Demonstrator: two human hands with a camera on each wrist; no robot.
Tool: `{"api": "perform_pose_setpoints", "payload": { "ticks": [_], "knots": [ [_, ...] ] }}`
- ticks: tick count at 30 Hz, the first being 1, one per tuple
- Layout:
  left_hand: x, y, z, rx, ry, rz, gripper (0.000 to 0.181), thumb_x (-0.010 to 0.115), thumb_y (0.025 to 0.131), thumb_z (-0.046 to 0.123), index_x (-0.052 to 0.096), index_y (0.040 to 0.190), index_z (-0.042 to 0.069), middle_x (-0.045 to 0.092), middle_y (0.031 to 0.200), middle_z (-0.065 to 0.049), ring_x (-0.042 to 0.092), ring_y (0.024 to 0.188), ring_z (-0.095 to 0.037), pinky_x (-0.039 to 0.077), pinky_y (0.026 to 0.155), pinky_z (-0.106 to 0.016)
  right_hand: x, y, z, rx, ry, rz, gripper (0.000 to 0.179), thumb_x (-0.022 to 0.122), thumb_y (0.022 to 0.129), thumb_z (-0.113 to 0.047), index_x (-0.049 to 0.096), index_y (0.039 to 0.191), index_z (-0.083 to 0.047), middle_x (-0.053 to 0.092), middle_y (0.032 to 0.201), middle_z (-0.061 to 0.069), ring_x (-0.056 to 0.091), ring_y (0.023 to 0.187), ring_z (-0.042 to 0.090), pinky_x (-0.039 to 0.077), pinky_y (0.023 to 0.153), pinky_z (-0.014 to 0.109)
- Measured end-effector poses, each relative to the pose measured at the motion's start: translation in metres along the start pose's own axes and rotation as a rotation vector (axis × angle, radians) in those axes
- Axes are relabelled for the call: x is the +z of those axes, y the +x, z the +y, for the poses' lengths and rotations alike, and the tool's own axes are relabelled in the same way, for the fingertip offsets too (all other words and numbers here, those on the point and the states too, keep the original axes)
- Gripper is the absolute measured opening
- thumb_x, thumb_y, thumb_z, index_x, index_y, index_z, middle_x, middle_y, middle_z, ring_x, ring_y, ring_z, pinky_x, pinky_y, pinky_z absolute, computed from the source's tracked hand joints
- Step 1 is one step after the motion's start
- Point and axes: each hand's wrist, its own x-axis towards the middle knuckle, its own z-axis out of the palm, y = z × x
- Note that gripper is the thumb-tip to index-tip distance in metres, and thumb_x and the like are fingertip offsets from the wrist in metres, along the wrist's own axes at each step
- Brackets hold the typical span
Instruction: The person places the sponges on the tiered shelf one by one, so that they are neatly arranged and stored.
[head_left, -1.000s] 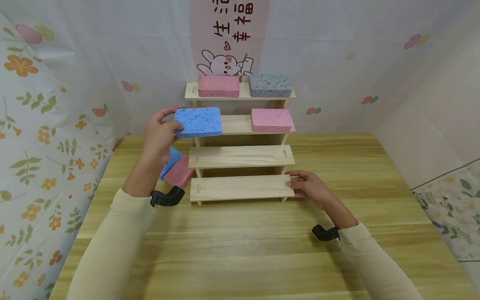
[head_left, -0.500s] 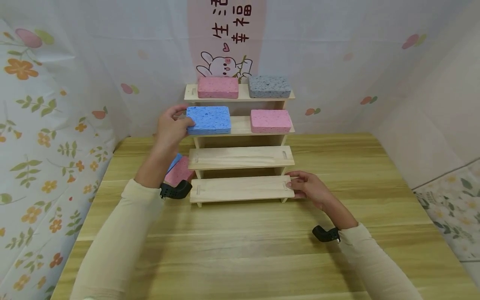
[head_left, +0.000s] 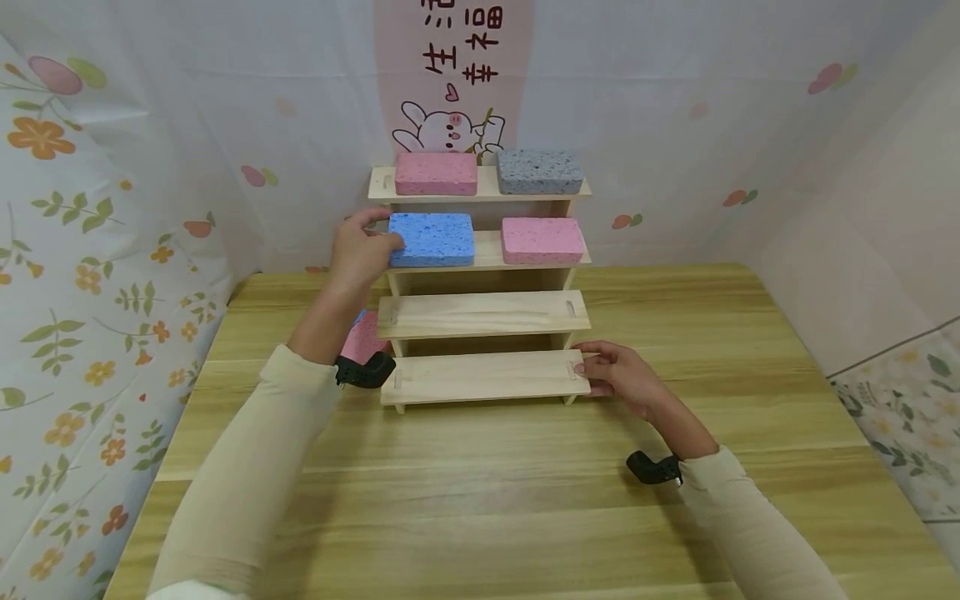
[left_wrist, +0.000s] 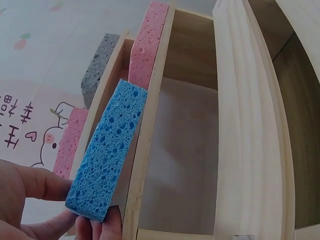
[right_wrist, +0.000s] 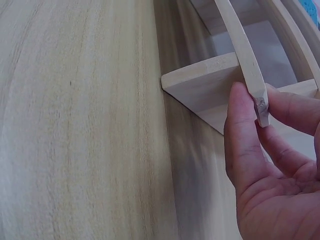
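My left hand pinches the left end of a blue sponge between thumb and fingers. The sponge is at the left part of the second tier from the top of a wooden stepped rack; whether it bears fully on the board I cannot tell. To its right on that tier sits a pink sponge. Another pink sponge and a grey sponge lie on the top tier. At the lowest board's right end, my right hand grips the board's edge, thumb and fingers on opposite faces.
On the wooden table, a pink sponge lies left of the rack, with a bit of blue sponge behind it, mostly hidden by my left arm. A printed cloth hangs close behind the rack. The two lower tiers carry no sponges.
My left hand has carried the blue sponge rightward, from beside the rack's left end onto the second tier's left part. The right hand has kept its place on the lowest board.
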Motion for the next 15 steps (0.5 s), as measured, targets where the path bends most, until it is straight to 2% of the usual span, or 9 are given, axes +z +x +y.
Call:
{"api": "perform_pose_setpoints", "payload": {
  "ticks": [3,9,15],
  "knots": [
    [-0.0009,0.0021,-0.0001,-0.001,0.019,-0.003,0.050,0.059,0.090,0.010,0.051,0.140,0.016,0.049,0.096,-0.003,0.048,0.075,-0.016,0.048,0.076,-0.033,0.0012,0.0004,-0.0007,0.000,0.006,0.001,0.055,0.063,0.095,-0.016,0.041,0.143,0.002,0.055,0.118,0.013,0.065,0.090,0.015,0.057,0.072,0.026],
    [-0.0033,0.0023,0.0011,-0.007,0.070,-0.021,0.049,0.058,0.090,0.011,0.051,0.139,0.015,0.049,0.090,-0.003,0.048,0.072,-0.017,0.044,0.069,-0.029,0.0040,-0.0005,-0.0002,0.001,0.022,0.002,0.057,0.063,0.095,-0.015,0.040,0.143,0.002,0.058,0.115,0.010,0.066,0.088,0.015,0.058,0.073,0.028],
    [-0.0071,0.0029,0.0003,0.000,0.092,-0.040,0.052,0.057,0.090,0.010,0.048,0.142,0.012,0.052,0.092,-0.005,0.053,0.078,-0.020,0.049,0.082,-0.037,0.0032,-0.0014,0.0017,-0.012,0.032,0.000,0.058,0.063,0.095,-0.014,0.039,0.144,0.003,0.058,0.113,0.010,0.067,0.089,0.016,0.058,0.072,0.028]
  ]
}}
